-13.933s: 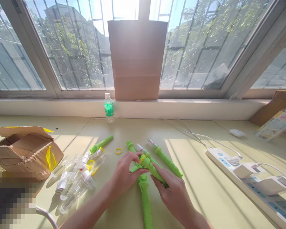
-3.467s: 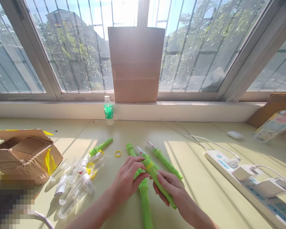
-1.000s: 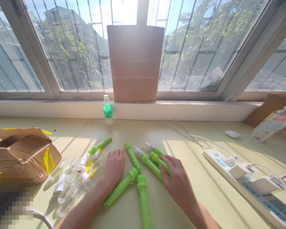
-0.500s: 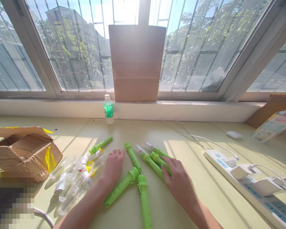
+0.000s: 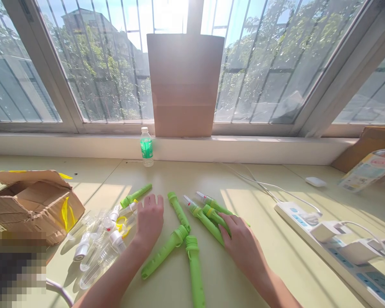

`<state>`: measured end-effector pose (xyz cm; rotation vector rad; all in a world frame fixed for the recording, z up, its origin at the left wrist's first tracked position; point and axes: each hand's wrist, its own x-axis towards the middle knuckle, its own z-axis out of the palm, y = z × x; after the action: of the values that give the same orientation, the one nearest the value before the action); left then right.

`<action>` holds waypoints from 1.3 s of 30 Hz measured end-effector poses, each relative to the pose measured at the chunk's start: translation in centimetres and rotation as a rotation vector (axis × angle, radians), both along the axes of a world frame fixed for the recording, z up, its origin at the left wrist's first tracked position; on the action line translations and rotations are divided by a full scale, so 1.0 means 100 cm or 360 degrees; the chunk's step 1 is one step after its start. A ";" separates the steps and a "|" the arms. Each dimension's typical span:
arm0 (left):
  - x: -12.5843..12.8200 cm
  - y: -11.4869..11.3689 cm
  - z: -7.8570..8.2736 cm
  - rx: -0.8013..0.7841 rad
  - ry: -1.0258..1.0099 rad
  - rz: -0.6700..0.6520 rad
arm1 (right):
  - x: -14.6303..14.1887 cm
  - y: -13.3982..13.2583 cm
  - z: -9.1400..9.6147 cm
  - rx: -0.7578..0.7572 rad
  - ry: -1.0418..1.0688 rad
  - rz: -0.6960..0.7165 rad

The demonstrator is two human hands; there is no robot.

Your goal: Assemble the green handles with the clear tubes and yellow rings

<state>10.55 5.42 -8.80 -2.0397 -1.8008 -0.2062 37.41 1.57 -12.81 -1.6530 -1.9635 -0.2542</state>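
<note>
My left hand (image 5: 150, 220) is over the right edge of a pile of clear plastic tubes (image 5: 94, 256) with white caps (image 5: 116, 238) and yellow rings. Its fingers are stretched out and hold nothing visible. My right hand (image 5: 240, 237) has its thumb and fingers around a green flute-like plastic tube with a ridged collar (image 5: 211, 212). Two more green tubes, with clear tips (image 5: 188, 200), lie on either side of it and pass partly under the hand. Between my hands lie several loose green tubes (image 5: 163, 254); another green tube (image 5: 136, 195) is beyond the pile.
An open cardboard box (image 5: 35, 201) stands at the left. A power strip (image 5: 327, 252) with chargers and cables runs along the right side. A green-labelled bottle (image 5: 146, 147) and an upright cardboard sheet (image 5: 184, 85) are at the back by the window.
My left hand has moved left and slightly away from me, onto the edge of the clear pile. My right hand has barely shifted on the green tubes.
</note>
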 end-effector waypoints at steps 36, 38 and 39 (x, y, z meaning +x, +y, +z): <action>-0.066 0.013 0.025 -0.0213 -0.0133 0.0439 | 0.001 0.000 0.000 0.0045 0.0048 -0.0022; -0.060 0.009 0.029 -0.0177 -0.0119 0.0439 | 0.002 0.001 -0.001 0.0043 0.0058 -0.0022; -0.057 0.008 0.031 -0.0156 -0.0112 0.0435 | 0.003 0.002 -0.002 0.0044 0.0063 -0.0017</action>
<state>4.85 6.23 -5.67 -1.8422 -2.1469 -0.1124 37.71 1.72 -13.04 -1.6390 -1.9139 -0.2499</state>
